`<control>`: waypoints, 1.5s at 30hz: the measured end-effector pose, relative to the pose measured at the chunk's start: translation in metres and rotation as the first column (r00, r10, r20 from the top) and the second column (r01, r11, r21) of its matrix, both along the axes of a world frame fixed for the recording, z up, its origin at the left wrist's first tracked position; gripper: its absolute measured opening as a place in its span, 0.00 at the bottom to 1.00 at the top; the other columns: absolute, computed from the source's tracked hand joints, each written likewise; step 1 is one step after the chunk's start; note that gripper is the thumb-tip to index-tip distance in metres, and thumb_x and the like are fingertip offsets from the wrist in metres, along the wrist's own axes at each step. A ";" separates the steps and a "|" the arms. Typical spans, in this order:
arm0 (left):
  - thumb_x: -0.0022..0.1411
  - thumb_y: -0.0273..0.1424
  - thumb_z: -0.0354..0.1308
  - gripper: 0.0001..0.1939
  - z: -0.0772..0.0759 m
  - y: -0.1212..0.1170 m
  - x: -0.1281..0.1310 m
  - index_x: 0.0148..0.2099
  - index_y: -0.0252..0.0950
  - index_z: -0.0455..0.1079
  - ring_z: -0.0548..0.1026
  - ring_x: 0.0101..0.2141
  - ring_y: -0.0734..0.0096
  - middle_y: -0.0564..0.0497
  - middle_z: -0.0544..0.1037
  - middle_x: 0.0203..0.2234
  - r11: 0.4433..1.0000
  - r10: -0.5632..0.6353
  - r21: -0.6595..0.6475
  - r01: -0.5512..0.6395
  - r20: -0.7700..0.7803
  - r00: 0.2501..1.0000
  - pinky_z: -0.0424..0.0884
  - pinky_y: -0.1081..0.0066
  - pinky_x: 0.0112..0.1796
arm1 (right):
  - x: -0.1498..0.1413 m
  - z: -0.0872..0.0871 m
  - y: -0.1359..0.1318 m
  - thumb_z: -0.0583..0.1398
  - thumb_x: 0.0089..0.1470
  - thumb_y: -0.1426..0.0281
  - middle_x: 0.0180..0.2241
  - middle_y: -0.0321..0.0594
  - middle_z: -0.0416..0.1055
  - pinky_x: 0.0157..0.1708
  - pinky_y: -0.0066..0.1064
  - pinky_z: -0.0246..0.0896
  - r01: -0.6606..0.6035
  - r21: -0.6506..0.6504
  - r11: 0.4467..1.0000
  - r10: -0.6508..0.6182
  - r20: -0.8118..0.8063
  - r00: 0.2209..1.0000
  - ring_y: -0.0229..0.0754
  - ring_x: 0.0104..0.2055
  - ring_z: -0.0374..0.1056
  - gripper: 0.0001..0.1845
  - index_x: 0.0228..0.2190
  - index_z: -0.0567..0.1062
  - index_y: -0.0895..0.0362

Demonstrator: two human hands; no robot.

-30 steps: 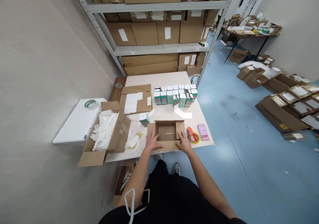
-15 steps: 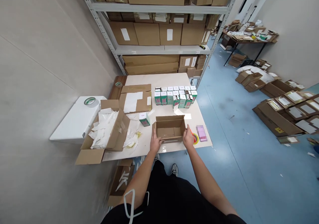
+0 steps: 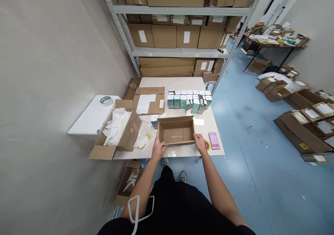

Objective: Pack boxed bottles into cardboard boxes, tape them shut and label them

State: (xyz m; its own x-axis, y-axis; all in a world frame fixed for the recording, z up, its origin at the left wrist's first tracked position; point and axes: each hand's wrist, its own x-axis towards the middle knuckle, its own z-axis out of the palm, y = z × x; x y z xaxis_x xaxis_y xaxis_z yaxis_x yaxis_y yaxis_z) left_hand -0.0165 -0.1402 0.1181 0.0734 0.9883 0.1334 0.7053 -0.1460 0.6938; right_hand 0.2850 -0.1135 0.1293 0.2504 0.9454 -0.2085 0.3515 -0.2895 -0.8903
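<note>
Both my hands grip an open cardboard box (image 3: 176, 136) near the table's front edge; its inside is bare brown card. My left hand (image 3: 158, 148) is closed on its left front corner, and my right hand (image 3: 199, 143) on the right front corner. A small green-and-white carton (image 3: 154, 121) stands by the box's back left corner, partly hidden by it. Several more such cartons (image 3: 189, 101) stand in rows behind. Beside my right hand lie a yellow tape roll (image 3: 207, 145), partly covered, and a pink pad or stack (image 3: 214, 141).
To the left, a carton of white packaging (image 3: 118, 123) sits near a white box (image 3: 90, 118) with a tape roll on it. A flat cardboard piece (image 3: 159, 102) lies behind. Shelving (image 3: 180, 52) with boxes stands at the back; several boxes (image 3: 302, 134) sit on the floor at right.
The cardboard box in my hands looks slightly raised and tipped toward me, now covering part of the lone green carton. The whole view has shifted, moving the surroundings rightward.
</note>
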 end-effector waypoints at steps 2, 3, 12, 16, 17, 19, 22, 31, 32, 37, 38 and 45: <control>0.64 0.43 0.64 0.13 0.007 -0.006 -0.005 0.35 0.39 0.79 0.53 0.72 0.46 0.50 0.47 0.76 1.000 0.026 0.001 -0.026 -0.007 1.000 0.58 0.52 0.68 | 0.000 0.007 0.001 0.53 0.60 0.44 0.24 0.37 0.72 0.39 0.37 0.65 -0.086 -0.011 0.996 0.086 -0.016 0.996 0.49 0.34 0.68 0.28 0.26 0.76 0.53; 0.64 0.43 0.64 0.13 0.010 -0.010 -0.007 0.35 0.40 0.79 0.53 0.72 0.46 0.50 0.48 0.75 0.999 0.040 0.009 -0.040 -0.005 0.999 0.58 0.52 0.68 | 0.000 0.010 0.002 0.53 0.60 0.44 0.23 0.37 0.72 0.38 0.37 0.65 -0.124 -0.009 0.992 0.124 -0.013 0.992 0.49 0.33 0.68 0.28 0.25 0.76 0.53; 0.60 0.45 0.69 0.14 0.023 -0.051 -0.036 0.35 0.40 0.83 0.47 0.73 0.41 0.55 0.45 0.76 0.961 0.274 0.047 -0.274 -0.001 0.962 0.52 0.47 0.70 | -0.030 0.011 0.028 0.58 0.57 0.52 0.56 0.54 0.74 0.60 0.47 0.61 -0.114 0.091 0.989 0.092 0.221 0.971 0.58 0.58 0.69 0.32 0.55 0.76 0.58; 0.57 0.47 0.71 0.14 0.019 -0.075 -0.062 0.35 0.41 0.83 0.43 0.73 0.36 0.55 0.48 0.75 0.932 0.362 0.013 -0.362 -0.022 0.932 0.48 0.42 0.71 | -0.061 0.020 0.040 0.57 0.59 0.54 0.61 0.56 0.69 0.66 0.50 0.54 -0.209 0.267 0.941 0.124 0.305 0.944 0.58 0.65 0.62 0.30 0.56 0.75 0.60; 0.56 0.48 0.71 0.15 0.017 -0.080 -0.068 0.35 0.42 0.83 0.43 0.73 0.36 0.55 0.49 0.75 0.923 0.384 0.001 -0.384 -0.027 0.923 0.47 0.41 0.71 | -0.071 0.024 0.042 0.56 0.59 0.55 0.61 0.55 0.69 0.67 0.51 0.54 -0.231 0.292 0.928 0.135 0.314 0.940 0.58 0.65 0.62 0.30 0.56 0.74 0.60; 0.55 0.49 0.71 0.16 0.014 -0.091 -0.079 0.35 0.42 0.83 0.43 0.73 0.35 0.54 0.51 0.75 0.908 0.419 -0.017 -0.420 -0.015 0.908 0.46 0.40 0.71 | -0.095 0.031 0.047 0.56 0.60 0.55 0.61 0.55 0.68 0.67 0.51 0.54 -0.287 0.330 0.899 0.172 0.336 0.926 0.57 0.66 0.61 0.30 0.57 0.73 0.59; 0.55 0.48 0.72 0.15 0.010 -0.109 -0.094 0.33 0.41 0.83 0.43 0.73 0.33 0.54 0.52 0.74 0.887 0.461 -0.031 -0.460 0.031 0.887 0.46 0.40 0.71 | -0.136 0.042 0.053 0.56 0.61 0.56 0.63 0.53 0.66 0.68 0.53 0.52 -0.393 0.382 0.836 0.226 0.413 0.882 0.58 0.69 0.57 0.28 0.56 0.74 0.58; 0.61 0.43 0.68 0.12 0.002 -0.169 -0.124 0.32 0.42 0.82 0.43 0.73 0.37 0.52 0.58 0.72 0.858 0.508 -0.062 -0.509 -0.028 0.861 0.44 0.36 0.69 | -0.266 0.071 0.070 0.57 0.63 0.60 0.68 0.50 0.60 0.69 0.53 0.52 -0.728 0.365 0.581 0.491 0.556 0.671 0.55 0.72 0.53 0.26 0.60 0.72 0.55; 0.62 0.43 0.68 0.12 0.000 -0.174 -0.126 0.32 0.42 0.82 0.43 0.73 0.38 0.52 0.58 0.72 0.855 0.513 -0.065 -0.515 -0.044 0.857 0.45 0.36 0.69 | -0.280 0.073 0.071 0.56 0.63 0.60 0.68 0.51 0.60 0.69 0.52 0.53 -0.762 0.358 0.540 0.531 0.557 0.638 0.54 0.71 0.53 0.27 0.60 0.72 0.55; 0.61 0.43 0.68 0.13 -0.004 -0.185 -0.135 0.30 0.41 0.81 0.45 0.73 0.38 0.49 0.60 0.72 0.829 0.550 -0.067 -0.555 -0.085 0.831 0.47 0.37 0.68 | -0.345 0.070 0.081 0.58 0.62 0.65 0.68 0.52 0.59 0.68 0.49 0.55 -0.886 0.281 0.369 0.694 0.551 0.464 0.55 0.70 0.57 0.27 0.61 0.72 0.58; 0.62 0.43 0.68 0.13 -0.004 -0.186 -0.135 0.30 0.40 0.81 0.46 0.73 0.38 0.48 0.60 0.72 0.825 0.555 -0.068 -0.562 -0.096 0.826 0.48 0.37 0.68 | -0.357 0.068 0.084 0.59 0.61 0.67 0.68 0.52 0.60 0.68 0.48 0.55 -0.904 0.254 0.343 0.719 0.549 0.427 0.55 0.69 0.58 0.27 0.60 0.73 0.58; 0.59 0.39 0.70 0.09 0.001 -0.180 -0.120 0.32 0.40 0.81 0.47 0.73 0.38 0.47 0.60 0.71 0.765 0.616 -0.065 -0.640 -0.214 0.758 0.53 0.36 0.66 | -0.432 0.048 0.109 0.59 0.62 0.70 0.69 0.51 0.59 0.68 0.45 0.56 -1.000 -0.003 0.021 0.828 0.561 0.016 0.53 0.70 0.59 0.25 0.60 0.74 0.57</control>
State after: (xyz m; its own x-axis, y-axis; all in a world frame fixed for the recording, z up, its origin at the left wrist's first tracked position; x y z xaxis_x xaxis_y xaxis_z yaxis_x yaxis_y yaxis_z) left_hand -0.1362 -0.3201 0.1187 -0.5608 0.8264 0.0505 0.7139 0.4517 0.5350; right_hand -0.1473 -0.0041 0.1770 -0.9381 0.3444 -0.0354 0.3082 0.7840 -0.5389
